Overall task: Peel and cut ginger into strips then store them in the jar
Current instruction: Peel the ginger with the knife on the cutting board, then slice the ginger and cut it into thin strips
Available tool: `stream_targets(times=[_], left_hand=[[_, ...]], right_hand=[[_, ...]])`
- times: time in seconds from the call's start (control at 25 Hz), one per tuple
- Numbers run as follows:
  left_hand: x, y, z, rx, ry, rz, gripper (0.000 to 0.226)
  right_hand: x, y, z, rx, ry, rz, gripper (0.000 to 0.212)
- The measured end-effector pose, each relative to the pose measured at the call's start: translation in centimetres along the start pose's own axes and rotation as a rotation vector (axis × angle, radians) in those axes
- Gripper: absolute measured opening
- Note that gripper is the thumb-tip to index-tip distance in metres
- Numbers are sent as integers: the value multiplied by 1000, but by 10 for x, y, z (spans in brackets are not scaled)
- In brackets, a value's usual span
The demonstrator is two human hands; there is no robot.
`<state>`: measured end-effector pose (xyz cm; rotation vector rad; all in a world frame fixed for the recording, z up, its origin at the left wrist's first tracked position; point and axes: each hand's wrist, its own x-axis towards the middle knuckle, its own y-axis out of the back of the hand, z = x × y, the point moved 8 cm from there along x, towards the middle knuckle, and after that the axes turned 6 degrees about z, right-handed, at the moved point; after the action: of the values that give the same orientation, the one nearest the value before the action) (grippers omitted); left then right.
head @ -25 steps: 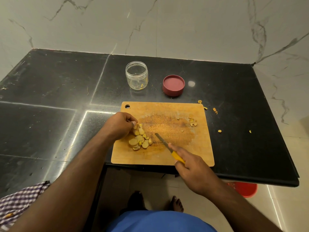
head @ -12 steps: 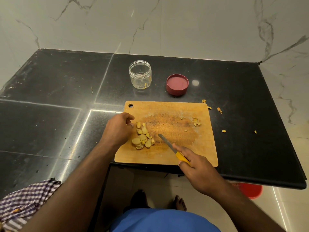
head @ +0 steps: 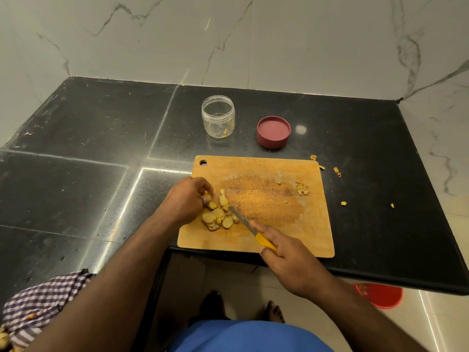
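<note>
Pale yellow ginger slices [head: 218, 215] lie in a small heap on the left part of a wooden cutting board [head: 269, 174]. My left hand [head: 186, 200] sits just left of the heap, its curled fingertips pinching a slice at the heap's upper edge. My right hand [head: 291, 260] grips the yellow handle of a small knife [head: 245, 222]; the blade points up-left and its tip touches the heap. A clear jar [head: 218, 115] stands open behind the board with a few bits inside. Its maroon lid [head: 273, 132] lies to the jar's right.
Ginger peel scraps [head: 302, 188] lie on the board's right part, and more scraps [head: 337, 171] dot the black counter [head: 88, 138] beyond it. A checked cloth [head: 38, 306] lies at the near left. A red bucket [head: 380, 295] stands on the floor under the counter edge.
The knife blade has slid up-left until its tip meets the ginger heap. My left hand's fingers have closed onto a slice at the heap's top.
</note>
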<state>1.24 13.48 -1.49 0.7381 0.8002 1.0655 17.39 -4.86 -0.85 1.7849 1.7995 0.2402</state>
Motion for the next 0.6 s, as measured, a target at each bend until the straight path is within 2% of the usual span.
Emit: stream_targets(times=[0.2,0.36,0.48,0.6], left_hand=[[1,2,-1,34,-22,-87,29],[5,4,6,71,-32,-24,40],[2,-1,24,170,-142,48,31],[-1,-15,38,279,-285,-26,35]], right_hand=[[-3,10,7,50,-39,59,52],[-6,11,11,81,-49,74,51],[-5,13,12,83,-58,75,51],[-5,16,15,90,-65,90,50]])
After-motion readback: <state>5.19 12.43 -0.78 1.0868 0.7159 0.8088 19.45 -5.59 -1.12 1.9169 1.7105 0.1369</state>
